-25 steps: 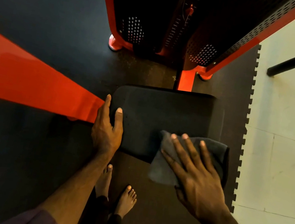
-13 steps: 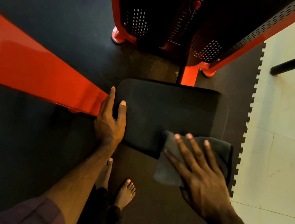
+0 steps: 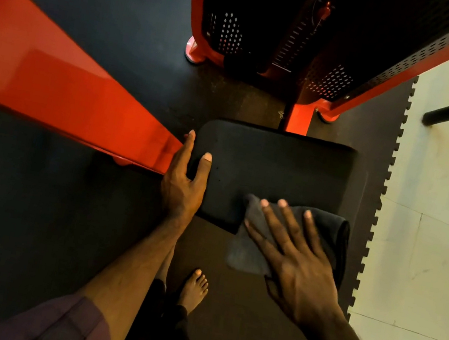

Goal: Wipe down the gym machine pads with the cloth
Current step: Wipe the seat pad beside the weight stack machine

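A black rectangular seat pad (image 3: 277, 170) of the gym machine lies in the middle of the view. A dark grey cloth (image 3: 324, 226) is draped over the pad's near right corner and hangs past its front edge. My right hand (image 3: 295, 257) presses flat on the cloth with fingers spread and straight. My left hand (image 3: 185, 181) holds the pad's left edge, thumb on top and fingers down the side.
A red steel beam (image 3: 60, 90) runs from the left to the pad. The red and black weight stack housing (image 3: 301, 33) stands behind it. Dark rubber floor mats end at a pale tiled floor (image 3: 433, 236) on the right. My bare feet (image 3: 194, 290) are below the pad.
My right hand and the cloth stay on the pad's near right corner, shifting only slightly. My left hand keeps its hold. The camera has tilted a little, so everything sits slightly lower left to right.
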Available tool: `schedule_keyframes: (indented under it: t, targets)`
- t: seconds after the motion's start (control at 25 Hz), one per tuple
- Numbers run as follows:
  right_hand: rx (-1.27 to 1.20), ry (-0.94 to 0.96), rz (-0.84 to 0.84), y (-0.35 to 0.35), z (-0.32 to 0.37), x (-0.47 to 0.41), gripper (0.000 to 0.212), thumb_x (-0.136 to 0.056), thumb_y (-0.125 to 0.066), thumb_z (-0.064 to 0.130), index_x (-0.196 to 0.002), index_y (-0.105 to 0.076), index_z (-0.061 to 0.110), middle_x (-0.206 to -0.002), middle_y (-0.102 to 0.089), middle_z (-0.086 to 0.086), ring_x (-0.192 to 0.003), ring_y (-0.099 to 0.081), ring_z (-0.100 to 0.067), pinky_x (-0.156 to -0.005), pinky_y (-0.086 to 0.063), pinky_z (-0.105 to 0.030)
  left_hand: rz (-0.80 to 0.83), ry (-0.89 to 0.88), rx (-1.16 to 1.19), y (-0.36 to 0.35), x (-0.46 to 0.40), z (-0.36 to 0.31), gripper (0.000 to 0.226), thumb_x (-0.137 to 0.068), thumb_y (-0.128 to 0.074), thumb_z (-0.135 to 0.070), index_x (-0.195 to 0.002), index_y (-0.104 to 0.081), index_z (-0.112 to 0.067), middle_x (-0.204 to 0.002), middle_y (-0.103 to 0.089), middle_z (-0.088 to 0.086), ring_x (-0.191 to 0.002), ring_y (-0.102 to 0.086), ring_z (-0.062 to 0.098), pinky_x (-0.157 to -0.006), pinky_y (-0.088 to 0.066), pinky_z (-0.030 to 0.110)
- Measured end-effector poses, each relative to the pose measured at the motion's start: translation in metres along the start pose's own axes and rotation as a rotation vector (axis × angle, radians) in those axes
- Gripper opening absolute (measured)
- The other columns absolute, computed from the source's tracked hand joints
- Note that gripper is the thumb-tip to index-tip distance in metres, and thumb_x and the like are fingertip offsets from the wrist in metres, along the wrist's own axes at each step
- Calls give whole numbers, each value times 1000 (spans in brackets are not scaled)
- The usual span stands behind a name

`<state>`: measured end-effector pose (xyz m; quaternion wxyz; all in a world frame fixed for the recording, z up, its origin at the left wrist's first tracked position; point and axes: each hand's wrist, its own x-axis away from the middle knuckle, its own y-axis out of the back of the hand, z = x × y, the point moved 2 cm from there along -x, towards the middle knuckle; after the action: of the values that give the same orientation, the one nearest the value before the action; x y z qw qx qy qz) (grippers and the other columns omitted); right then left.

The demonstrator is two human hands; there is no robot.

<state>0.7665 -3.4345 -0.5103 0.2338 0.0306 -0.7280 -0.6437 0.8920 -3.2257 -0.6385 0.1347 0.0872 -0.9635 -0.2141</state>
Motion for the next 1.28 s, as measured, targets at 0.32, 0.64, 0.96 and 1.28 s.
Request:
schedule_keyframes:
  t: [0.32,0.64,0.96,1.28]
  targets:
    - [-9,118,23,-8,38,-72,90,-87,-53,42,-168,-18,25,-177,2,-10,-162,7,-40,-127,-11,-65,142,147,145,10,-5,10,59,-107,-60,-39,-161,-44,-24,-166,-41,-8,-146,-32,-6,-124,-26,17]
    - [-41,-124,-29,5,17,-115,101,-79,-73,39,-167,-24,29,-177,-2,-7,-162,7,-37,-127,-7,-65,95,247,245,10,9,21,49,-109,-49,-50,-153,-54,-30,-156,-55,-9,-142,-47,1,-120,-37,26]
    - [57,202,-30,9,-40,-107,99,-78,-69,37,-167,-26,30,-177,-7,-6,-163,-1,-33,-128,-11,-63,78,262,142,42,61,15,56,-104,-67,-34,-157,-51,-27,-152,-60,-1,-130,-59,4,-92,-43,1]
    - [75,328,-3,3,5,-180,94,-85,-62,45,-168,-21,29,-177,-3,-9,-163,3,-35,-128,-8,-63,183,262,113,45,91,33,86,-91,-58,-69,-165,-33,-34,-168,-39,-10,-144,-47,2,-114,-51,42]
